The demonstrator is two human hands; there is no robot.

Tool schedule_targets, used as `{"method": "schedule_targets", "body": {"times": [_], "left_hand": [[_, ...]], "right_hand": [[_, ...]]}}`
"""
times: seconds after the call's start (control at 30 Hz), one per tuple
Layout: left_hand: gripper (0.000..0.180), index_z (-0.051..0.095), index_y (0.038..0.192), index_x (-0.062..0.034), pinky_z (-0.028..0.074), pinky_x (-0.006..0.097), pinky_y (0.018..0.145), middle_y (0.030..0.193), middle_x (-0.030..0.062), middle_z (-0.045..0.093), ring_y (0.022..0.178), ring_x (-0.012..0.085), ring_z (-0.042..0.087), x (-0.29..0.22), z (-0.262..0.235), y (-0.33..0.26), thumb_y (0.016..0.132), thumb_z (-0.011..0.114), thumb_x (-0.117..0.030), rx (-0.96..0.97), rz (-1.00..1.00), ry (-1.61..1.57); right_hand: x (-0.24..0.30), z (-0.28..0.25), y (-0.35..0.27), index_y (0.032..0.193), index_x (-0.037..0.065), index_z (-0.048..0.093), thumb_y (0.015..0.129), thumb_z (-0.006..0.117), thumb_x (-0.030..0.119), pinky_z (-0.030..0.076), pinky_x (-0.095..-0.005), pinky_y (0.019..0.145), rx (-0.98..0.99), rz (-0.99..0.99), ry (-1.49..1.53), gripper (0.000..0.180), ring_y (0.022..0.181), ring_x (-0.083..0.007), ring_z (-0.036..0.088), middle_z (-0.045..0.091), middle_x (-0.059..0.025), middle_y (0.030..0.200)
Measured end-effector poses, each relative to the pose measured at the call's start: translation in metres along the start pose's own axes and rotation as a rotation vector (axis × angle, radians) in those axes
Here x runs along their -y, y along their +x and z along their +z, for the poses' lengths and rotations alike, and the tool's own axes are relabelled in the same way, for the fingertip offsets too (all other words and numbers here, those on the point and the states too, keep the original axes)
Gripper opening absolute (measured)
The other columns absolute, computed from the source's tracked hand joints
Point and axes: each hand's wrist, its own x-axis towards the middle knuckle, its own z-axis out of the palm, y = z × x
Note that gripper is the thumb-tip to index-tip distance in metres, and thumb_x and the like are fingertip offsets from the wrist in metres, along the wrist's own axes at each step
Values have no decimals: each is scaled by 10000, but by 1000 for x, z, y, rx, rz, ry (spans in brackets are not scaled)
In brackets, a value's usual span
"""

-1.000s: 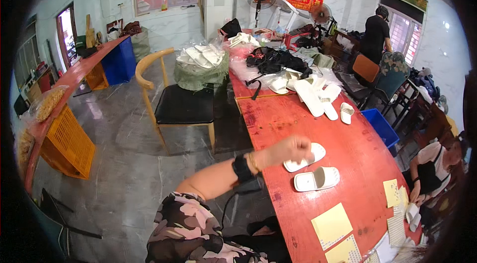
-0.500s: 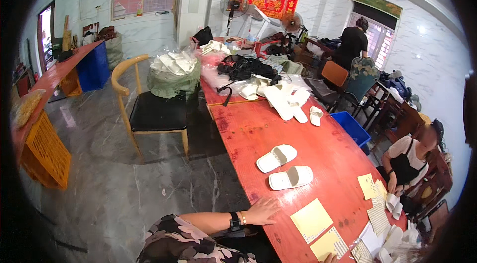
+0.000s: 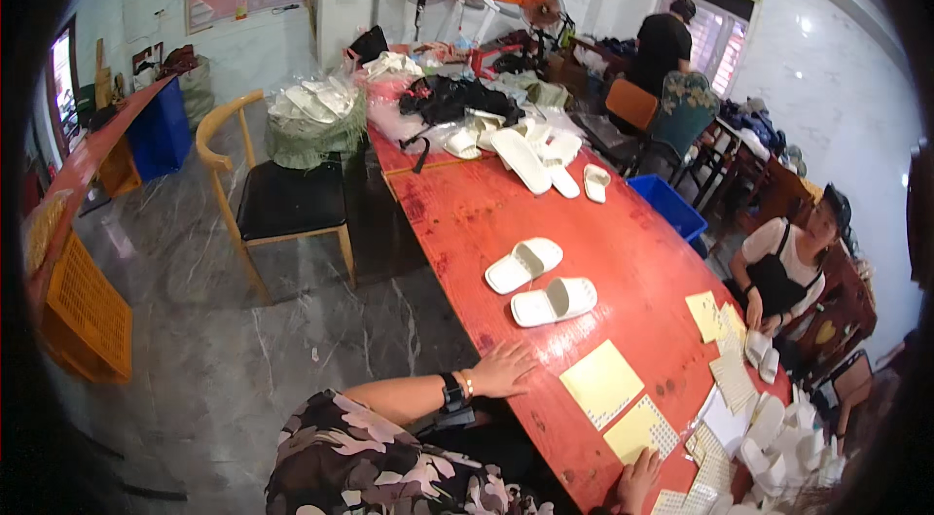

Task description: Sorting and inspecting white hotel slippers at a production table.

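Red surface point(image 3: 603, 252) ran far; left hand point(image 3: 503, 369) lay flat at its near edge, fingers spread, holding nothing. Right hand point(image 3: 637, 478) touched yellow sheets point(image 3: 623, 403); its fingers' state unclear. Two white slippers point(image 3: 540, 284) lay untouched beyond.

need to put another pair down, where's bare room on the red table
Bare stretch of the red table between the two white slippers and the heaped soles. Crowded near the yellow sheets and the right hand; left hand rests on the edge.
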Motion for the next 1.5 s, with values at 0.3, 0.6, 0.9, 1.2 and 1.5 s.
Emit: {"method": "schedule_targets", "body": {"times": [0.3, 0.6, 0.9, 1.2, 1.5], "left_hand": [[408, 615, 1048, 4, 455, 443, 873, 1025, 184, 604, 1007, 357, 553, 29, -71, 68, 788, 681, -304, -92, 50, -232], [661, 477, 1370, -142, 242, 563, 1088, 1470, 231, 314, 1339, 504, 249, 108, -56, 100, 805, 682, -416, -70, -172, 141], [660, 361, 1441, -141, 133, 631, 1093, 1508, 213, 262, 1385, 492, 166, 93, -23, 111, 890, 551, -450, 75, -403, 153], [763, 444, 1357, -73, 135, 632, 1095, 1459, 236, 324, 1369, 495, 206, 64, -36, 114, 747, 713, -444, 1, -257, 140], [744, 511, 1254, -4, 146, 602, 1107, 1312, 222, 479, 1324, 461, 316, 56, -37, 109, 705, 752, -444, -105, -380, 138]], "right_hand": [[8, -13, 1, 1403, 112, 406, 845, 522, 223, 171, -554, 1114, 7, 52, 40, 580, 1379, -405, 262, 304, -214, 1491], [34, -22, 3, 1395, 132, 410, 866, 552, 271, 178, -575, 1104, 19, 76, 28, 565, 1386, -378, 267, 321, -190, 1486], [28, -35, 21, 1381, 133, 421, 829, 618, 280, 221, -591, 1082, -7, 99, 43, 604, 1372, -387, 282, 317, -191, 1480], [-44, -69, -39, 1294, 16, 471, 779, 662, 274, 348, -504, 1029, -224, 572, -66, 607, 1250, -430, 404, 415, -280, 1364], [-27, -44, -56, 1330, 17, 452, 785, 667, 318, 297, -526, 1055, -131, 571, -68, 659, 1292, -418, 370, 396, -252, 1407]]}}
